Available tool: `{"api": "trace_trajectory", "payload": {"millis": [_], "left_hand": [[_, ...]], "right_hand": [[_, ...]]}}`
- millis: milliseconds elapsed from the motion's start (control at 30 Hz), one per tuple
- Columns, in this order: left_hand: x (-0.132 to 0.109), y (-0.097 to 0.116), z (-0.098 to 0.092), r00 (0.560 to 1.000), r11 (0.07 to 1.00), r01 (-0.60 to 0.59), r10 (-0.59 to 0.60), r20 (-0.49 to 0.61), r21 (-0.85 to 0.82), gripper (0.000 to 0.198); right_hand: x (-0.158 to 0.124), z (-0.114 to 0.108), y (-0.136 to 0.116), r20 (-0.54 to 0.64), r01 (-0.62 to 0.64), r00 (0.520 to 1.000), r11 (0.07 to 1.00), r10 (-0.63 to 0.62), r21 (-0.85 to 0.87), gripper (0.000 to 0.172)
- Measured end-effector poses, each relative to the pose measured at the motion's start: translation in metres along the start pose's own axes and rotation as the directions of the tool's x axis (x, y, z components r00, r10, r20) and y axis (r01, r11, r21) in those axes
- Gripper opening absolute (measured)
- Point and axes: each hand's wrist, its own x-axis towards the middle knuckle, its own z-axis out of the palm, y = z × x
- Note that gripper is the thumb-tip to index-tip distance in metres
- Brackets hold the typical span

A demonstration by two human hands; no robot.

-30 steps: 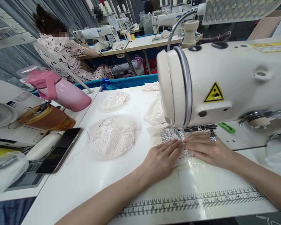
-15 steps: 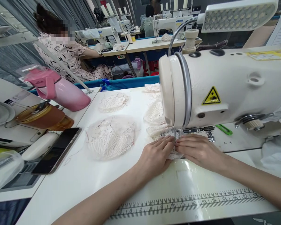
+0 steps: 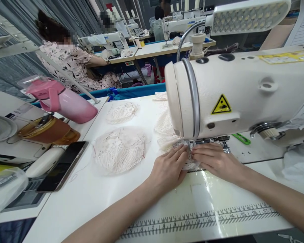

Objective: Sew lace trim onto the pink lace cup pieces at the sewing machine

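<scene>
A small piece of white lace [image 3: 190, 164] lies beneath the head of the white sewing machine [image 3: 218, 91]. My left hand [image 3: 168, 165] presses on its left side, fingers close together and pointing toward the presser foot. From the other side my right hand [image 3: 215, 160] holds the lace, its fingertips almost meeting the left ones. Both sets of fingers are closed on the cloth; the thumbs are mostly hidden. The needle is hidden behind the machine head. More lace pieces [image 3: 164, 130] lie partly behind the head, just beyond my left hand.
Round lace pieces [image 3: 119, 150] lie left of my hands. Farther left are a phone [image 3: 63, 165], an amber cup [image 3: 49, 130] and a pink bottle [image 3: 66, 99]. A green thread snipper [image 3: 242, 138] rests right of the needle area. A ruler strip [image 3: 197, 221] runs along the front. A co-worker [image 3: 66, 57] sits beyond.
The view has shifted slightly, so the machine appears a little farther left. Both hands stay on the lace in nearly the same position.
</scene>
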Motion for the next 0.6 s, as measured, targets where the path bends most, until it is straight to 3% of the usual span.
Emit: {"api": "trace_trajectory", "payload": {"millis": [200,367,600], "left_hand": [[0.0003,-0.0001,0.0031,1.000,0.996,-0.023,0.024,-0.014,0.082,0.044],[0.0006,-0.0007,0.0052,0.997,0.992,-0.059,0.065,-0.050,0.114,0.043],[0.0022,0.0001,0.0050,0.999,0.989,-0.048,0.048,0.004,0.139,0.043]], "right_hand": [[-0.0012,0.0013,0.0058,-0.012,-0.011,1.000,1.000,0.011,-0.019,0.024],[-0.0030,0.0005,0.0065,-0.027,-0.018,1.000,0.989,0.014,-0.149,0.025],[-0.0001,-0.0058,0.0037,-0.076,-0.024,0.997,0.938,-0.002,-0.345,0.023]]}}
